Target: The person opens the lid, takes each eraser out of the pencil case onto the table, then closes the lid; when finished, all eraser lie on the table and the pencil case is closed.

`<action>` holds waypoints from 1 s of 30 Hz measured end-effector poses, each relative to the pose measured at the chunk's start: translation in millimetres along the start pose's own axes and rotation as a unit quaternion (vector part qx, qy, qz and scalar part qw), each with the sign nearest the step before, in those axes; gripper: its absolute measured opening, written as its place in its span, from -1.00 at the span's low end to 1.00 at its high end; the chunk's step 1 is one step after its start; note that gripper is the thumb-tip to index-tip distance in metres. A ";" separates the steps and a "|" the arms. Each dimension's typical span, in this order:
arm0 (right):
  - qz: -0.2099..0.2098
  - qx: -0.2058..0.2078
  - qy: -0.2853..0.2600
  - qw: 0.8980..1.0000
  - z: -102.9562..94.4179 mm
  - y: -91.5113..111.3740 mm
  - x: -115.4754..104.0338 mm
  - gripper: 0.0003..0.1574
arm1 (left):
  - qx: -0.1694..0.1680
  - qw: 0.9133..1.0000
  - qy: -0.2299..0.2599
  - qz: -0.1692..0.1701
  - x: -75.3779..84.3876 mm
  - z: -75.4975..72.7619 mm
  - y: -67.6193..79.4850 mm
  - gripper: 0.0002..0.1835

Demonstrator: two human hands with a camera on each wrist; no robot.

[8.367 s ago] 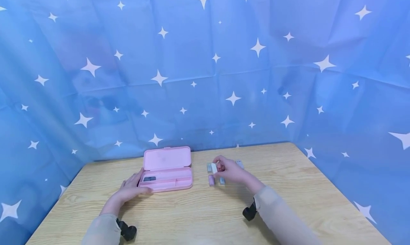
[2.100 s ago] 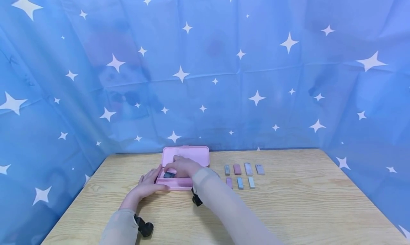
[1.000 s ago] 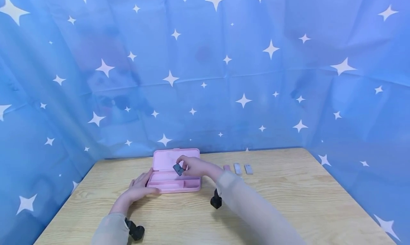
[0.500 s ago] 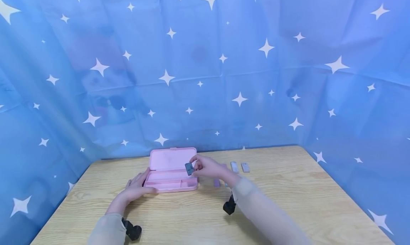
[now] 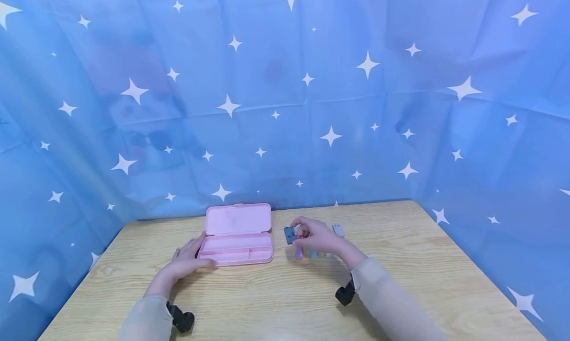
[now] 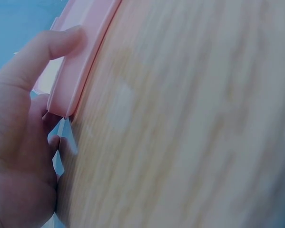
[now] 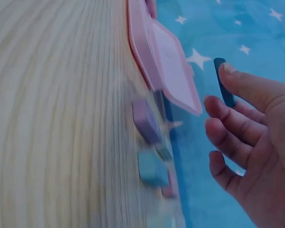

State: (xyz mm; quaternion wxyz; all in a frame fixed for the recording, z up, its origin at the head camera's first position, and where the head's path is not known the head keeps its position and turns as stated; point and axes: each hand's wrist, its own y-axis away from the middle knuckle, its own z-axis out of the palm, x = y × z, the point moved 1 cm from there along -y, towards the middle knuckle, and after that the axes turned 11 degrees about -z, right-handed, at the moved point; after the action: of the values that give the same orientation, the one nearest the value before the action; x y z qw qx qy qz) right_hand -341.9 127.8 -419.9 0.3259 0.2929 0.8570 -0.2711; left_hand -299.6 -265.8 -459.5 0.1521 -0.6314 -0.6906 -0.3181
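My right hand (image 5: 317, 234) pinches a thin, dark grey rectangular block (image 5: 290, 234) between thumb and fingers, above the table. In the right wrist view the block (image 7: 223, 81) is seen edge-on at the thumb tip. Under that hand are small pastel blocks, among them a purple block (image 7: 145, 121) and a blue block (image 7: 152, 167). Others are partly hidden by the hand. At the left, my left hand (image 5: 183, 263) grips the corner of an open pink pencil case (image 5: 238, 219). Its thumb lies on the front wall (image 6: 78, 61), its fingers along the left end. The compartments hold nothing visible.
A pale grey block (image 5: 338, 230) lies right of my right hand. The wooden table (image 5: 267, 301) ends at the back against a blue curtain (image 5: 285, 148) with white stars. A black wrist camera (image 5: 345, 294) sits under my right sleeve.
My right hand has lifted the dark grey block out of the pencil case and carried it right, over beside the pastel blocks. Earlier it held a white block there. The left hand stays on the case.
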 end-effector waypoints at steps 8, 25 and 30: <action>0.010 0.022 0.013 1.000 -27.4 36.6 7.6 -0.45 | -0.001 1.000 0.005 0.013 -3.3 0.7 -0.9 0.21; 0.037 0.053 0.011 0.998 -60.6 87.7 20.0 -0.46 | -0.004 1.000 -0.007 0.012 -2.7 1.1 -0.2 0.21; 0.045 0.057 0.004 0.997 -64.5 95.4 24.4 -0.47 | -0.007 1.000 -0.009 0.014 -1.7 0.8 0.2 0.22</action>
State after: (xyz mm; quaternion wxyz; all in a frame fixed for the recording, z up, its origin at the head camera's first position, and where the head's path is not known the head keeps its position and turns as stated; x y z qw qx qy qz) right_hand -318.0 243.0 -422.2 0.3168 0.3507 0.8273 -0.3037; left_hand -299.0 -266.7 -461.2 0.1461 -0.6448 -0.6810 -0.3149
